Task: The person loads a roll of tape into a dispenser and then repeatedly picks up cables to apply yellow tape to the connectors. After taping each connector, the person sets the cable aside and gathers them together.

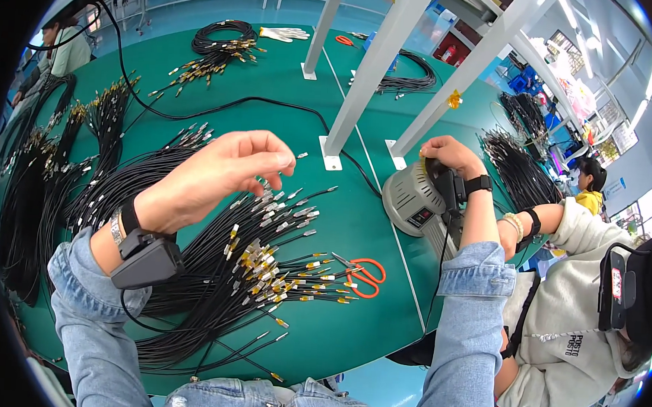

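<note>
My left hand (243, 161) is raised over the cable bundles, its fingers curled and the thumb close to the forefinger. A tiny pale connector (302, 155) shows just past the fingertips; whether they hold it is unclear. Below lies a bundle of black cables (210, 271) with silver and yellow-marked ends. My right hand (452, 153) is bent over the top of a grey round machine (408, 197) with a small switch panel. Its fingers are closed at the machine's upper edge, and what they hold is hidden. Each wrist carries a strapped black device.
Red-handled scissors (366, 278) lie beside the cable ends on the green table (349, 317). Grey posts (379, 72) rise from it. More cable bundles (107, 119), a coil (224, 40) and white gloves (284, 34) lie around. A co-worker (572, 323) is close on the right.
</note>
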